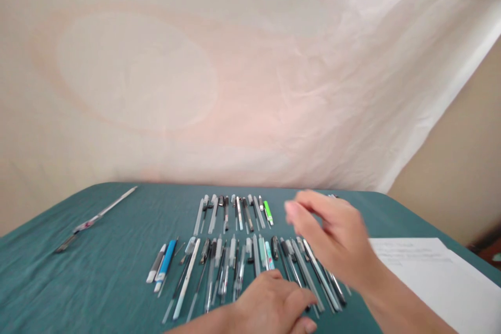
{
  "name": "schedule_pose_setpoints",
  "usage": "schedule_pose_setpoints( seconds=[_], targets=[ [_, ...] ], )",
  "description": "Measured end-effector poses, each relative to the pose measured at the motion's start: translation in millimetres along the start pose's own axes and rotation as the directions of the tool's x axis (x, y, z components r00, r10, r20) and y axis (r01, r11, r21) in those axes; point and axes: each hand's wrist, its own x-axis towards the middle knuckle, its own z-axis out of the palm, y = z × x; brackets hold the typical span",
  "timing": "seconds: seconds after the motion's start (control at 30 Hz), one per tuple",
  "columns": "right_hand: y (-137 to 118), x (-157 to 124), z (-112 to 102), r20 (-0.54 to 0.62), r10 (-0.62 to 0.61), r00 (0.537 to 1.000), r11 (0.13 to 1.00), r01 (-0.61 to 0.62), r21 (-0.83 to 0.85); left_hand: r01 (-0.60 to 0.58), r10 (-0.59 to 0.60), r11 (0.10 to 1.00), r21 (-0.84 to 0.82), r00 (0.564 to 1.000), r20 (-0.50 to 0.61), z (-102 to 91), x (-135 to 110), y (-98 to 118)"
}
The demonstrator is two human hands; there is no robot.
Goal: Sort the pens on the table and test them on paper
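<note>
My left hand is low over the near ends of the front row of pens. Its index finger and thumb are apart, and I see nothing held between them. My right hand is raised above the right end of that row, slightly blurred, with curled fingers and the thumb close to them. Whatever it may hold is hidden. Beneath and beside the hands lie clear pen barrels, dark caps and thin refills, laid side by side. A blue pen and a white pen are at the left of this row.
A second row of pen parts lies farther back, ending with a bright green piece. White paper rests at the right. A long thin wrapped item lies far left. The green tablecloth meets a pale hanging sheet.
</note>
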Motion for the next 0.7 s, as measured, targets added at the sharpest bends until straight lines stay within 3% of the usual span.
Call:
schedule_pose_setpoints(
  seconds=[0.07, 0.13, 0.2, 0.27, 0.37, 0.7],
  targets=[
    [25.9, 19.5, 23.0, 0.105, 0.142, 0.984, 0.984, -0.128, -0.127, -0.044, 0.044, 0.999, 0.004, 0.999, 0.004, 1.9, 0.6, -1.2],
    [56.9, 34.1, 50.4, 0.184, 0.376, 0.908, 0.885, -0.294, -0.360, -0.077, 0.077, 0.997, 0.010, 0.997, -0.006, 3.3, 1.4, -2.9],
    [83.8, 39.6, 75.4, 0.239, 0.543, 0.805, 0.771, -0.367, -0.520, -0.076, 0.076, 0.997, 0.015, 0.997, -0.022, 4.6, 2.0, -4.5],
    [101.3, 37.4, 93.1, 0.247, 0.579, 0.777, 0.745, -0.381, -0.548, -0.071, 0.071, 0.997, 0.014, 0.997, -0.021, 5.5, 2.1, -5.4],
    [111.3, 31.0, 105.1, 0.246, 0.588, 0.771, 0.739, -0.388, -0.550, -0.058, 0.058, 0.998, 0.006, 0.998, 0.003, 5.5, 1.4, -5.0],
    [128.9, 30.5, 102.0, 0.265, 0.637, 0.724, 0.691, -0.385, -0.611, -0.076, 0.076, 0.997, -0.004, 0.997, -0.026, 5.1, 0.0, -4.9]
  ],
)
